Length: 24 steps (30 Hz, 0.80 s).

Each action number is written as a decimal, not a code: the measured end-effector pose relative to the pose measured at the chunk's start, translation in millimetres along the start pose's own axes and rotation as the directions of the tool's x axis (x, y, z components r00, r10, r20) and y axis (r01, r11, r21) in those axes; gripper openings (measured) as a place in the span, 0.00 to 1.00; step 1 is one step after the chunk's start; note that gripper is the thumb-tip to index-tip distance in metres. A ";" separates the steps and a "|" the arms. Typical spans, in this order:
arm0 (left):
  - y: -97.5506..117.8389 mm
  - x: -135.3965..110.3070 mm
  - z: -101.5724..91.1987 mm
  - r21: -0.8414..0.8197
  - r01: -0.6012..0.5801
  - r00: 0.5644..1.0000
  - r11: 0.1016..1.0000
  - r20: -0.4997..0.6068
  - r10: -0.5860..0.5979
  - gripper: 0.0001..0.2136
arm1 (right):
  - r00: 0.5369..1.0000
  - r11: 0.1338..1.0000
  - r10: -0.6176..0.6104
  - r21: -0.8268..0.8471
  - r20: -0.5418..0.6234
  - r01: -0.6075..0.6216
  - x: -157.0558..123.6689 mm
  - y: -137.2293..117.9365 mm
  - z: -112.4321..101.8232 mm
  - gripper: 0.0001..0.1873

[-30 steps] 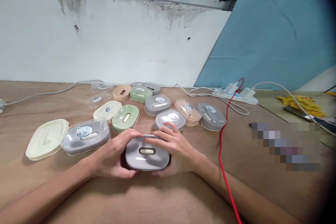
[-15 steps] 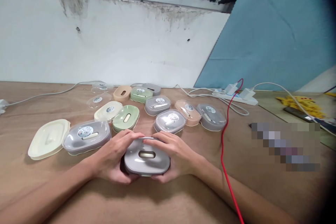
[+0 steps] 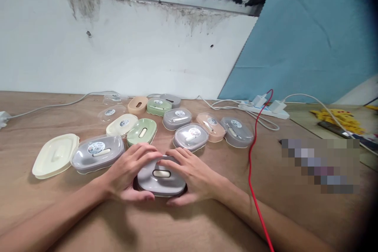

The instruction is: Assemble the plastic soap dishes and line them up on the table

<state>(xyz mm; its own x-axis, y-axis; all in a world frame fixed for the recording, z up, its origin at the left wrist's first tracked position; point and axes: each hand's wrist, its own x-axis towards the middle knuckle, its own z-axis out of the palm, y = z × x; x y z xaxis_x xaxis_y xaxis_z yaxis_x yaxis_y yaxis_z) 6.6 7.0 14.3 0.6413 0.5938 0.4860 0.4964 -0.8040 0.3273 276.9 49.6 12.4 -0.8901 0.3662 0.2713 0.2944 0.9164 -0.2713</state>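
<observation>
A grey oval plastic box [image 3: 161, 187] with a cream bar showing in the slot on its top sits in front of me, close to or on the table. My left hand [image 3: 131, 173] curves round its left side, thumb low at the front and fingers over the far edge. Round the right side curls my right hand [image 3: 195, 172], its fingers reaching over the lid and its thumb by the near edge. Just beyond my left hand lie a grey box [image 3: 115, 147] under a clear cover with a label and a green box [image 3: 149, 130].
A cream lid-like piece [image 3: 54, 157] lies far left. Several clear-covered boxes, among them a grey one [image 3: 190, 138] and a peach one [image 3: 217, 132], stand behind. A red cable [image 3: 251, 177] crosses the right side from a power strip [image 3: 277, 112]. Yellow material [image 3: 336, 120] lies at right.
The grey box and both hands have shifted slightly left. The box appears lower, and my thumbs have loosened a little from its near edge.
</observation>
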 end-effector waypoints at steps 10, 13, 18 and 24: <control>-40.3 -5.0 -48.4 0.573 0.494 0.866 0.654 -0.265 -0.423 0.21 | 0.990 0.998 -0.010 -0.061 -0.138 0.002 1.5 4.2 3.0 0.41; -45.5 -6.5 -48.9 0.525 0.543 0.827 0.656 -0.198 -0.526 0.26 | 0.987 0.996 0.019 -0.086 -0.160 -0.033 2.0 1.7 3.1 0.40; -39.3 -3.2 -51.1 0.409 0.616 0.783 0.674 -0.215 -0.584 0.23 | 0.979 0.991 -0.015 -0.132 -0.205 -0.013 2.2 -0.4 4.0 0.33; -41.1 -5.5 -44.7 0.565 0.395 0.918 0.724 -0.211 -0.337 0.19 | 0.976 0.991 -0.044 -0.129 -0.215 0.016 2.2 0.5 4.6 0.31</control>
<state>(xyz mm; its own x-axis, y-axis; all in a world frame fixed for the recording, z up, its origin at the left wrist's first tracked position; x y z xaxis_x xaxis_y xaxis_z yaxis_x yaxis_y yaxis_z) -43.5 35.5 34.4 0.2980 0.8090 0.5068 0.9436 -0.3299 -0.0283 273.5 50.2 8.6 -0.8063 0.3518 0.4755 0.3226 0.9354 -0.1451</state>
